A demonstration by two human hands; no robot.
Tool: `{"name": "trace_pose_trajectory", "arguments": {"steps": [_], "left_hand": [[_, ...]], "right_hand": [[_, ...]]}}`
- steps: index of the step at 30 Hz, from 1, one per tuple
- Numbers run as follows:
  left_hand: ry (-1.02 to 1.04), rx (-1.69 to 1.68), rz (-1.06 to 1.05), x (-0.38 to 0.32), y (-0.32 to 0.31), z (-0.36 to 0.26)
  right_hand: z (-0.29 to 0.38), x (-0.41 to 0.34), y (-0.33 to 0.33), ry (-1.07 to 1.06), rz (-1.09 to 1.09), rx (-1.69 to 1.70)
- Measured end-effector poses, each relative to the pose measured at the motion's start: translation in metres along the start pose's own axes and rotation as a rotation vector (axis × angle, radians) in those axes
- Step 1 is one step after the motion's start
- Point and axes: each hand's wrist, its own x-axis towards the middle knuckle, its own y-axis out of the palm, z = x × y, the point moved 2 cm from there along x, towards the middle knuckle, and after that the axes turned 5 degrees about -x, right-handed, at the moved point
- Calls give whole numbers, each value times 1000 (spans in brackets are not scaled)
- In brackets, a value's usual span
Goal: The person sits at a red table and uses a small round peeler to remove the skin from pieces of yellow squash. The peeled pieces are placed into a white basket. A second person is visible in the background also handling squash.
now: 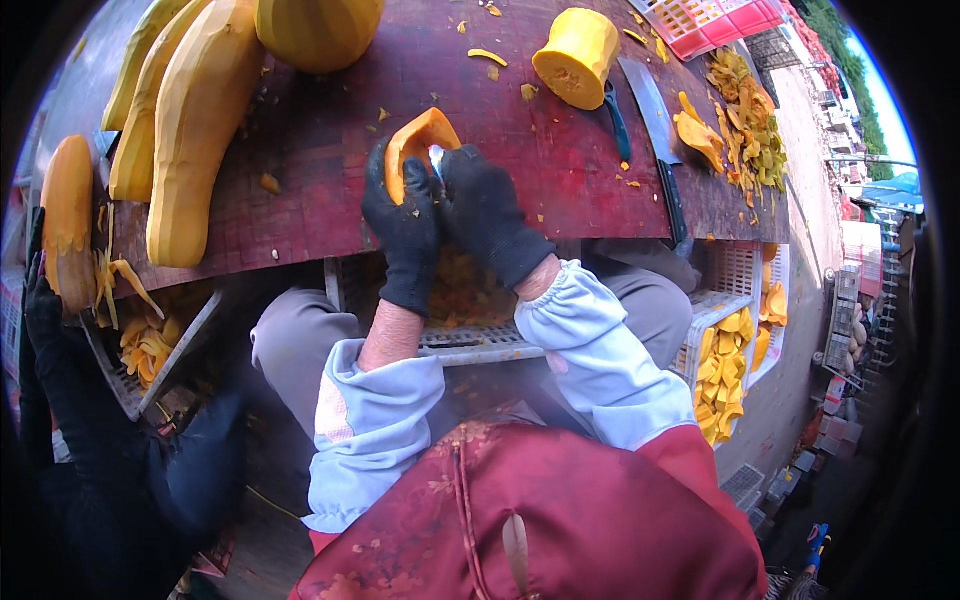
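My left hand (405,229), in a black knit glove, grips a hollowed piece of orange pumpkin (405,146) at the near edge of the dark red tabletop (480,90). In my right hand (484,199), gloved the same way, is a shiny metal tool, apparently a spoon (436,156). Its visible end is at the hollow of the piece; the rest is hidden by my fingers. Both hands are close together. Below them, between my knees, a plastic crate (480,352) contains orange scraps.
Peeled long pumpkins (199,127) and a round pumpkin (319,34) lie at left. A co-worker's gloved hand (45,307) touches another pumpkin (67,217). To the right are a cut pumpkin chunk (581,52), peeler (617,124), knife (651,112), peelings (750,112) and a crate of pieces (724,375).
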Motion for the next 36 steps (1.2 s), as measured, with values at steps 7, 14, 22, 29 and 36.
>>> {"name": "trace_pose_trajectory", "arguments": {"steps": [7, 14, 22, 29, 36], "left_hand": [[-193, -254, -5, 12, -13, 24], [-636, -771, -142, 26, -31, 45], [-508, -719, -223, 17, -13, 28], [-139, -186, -58, 5, -11, 26], [-233, -322, -6, 17, -23, 47]], "right_hand": [[-25, 14, -15, -43, 263, 341], [-1, 24, -16, -473, 288, 18], [-11, 22, -19, 6, 48, 189], [-12, 28, -9, -138, 166, 142], [-8, 36, -14, -472, 520, 123]]}}
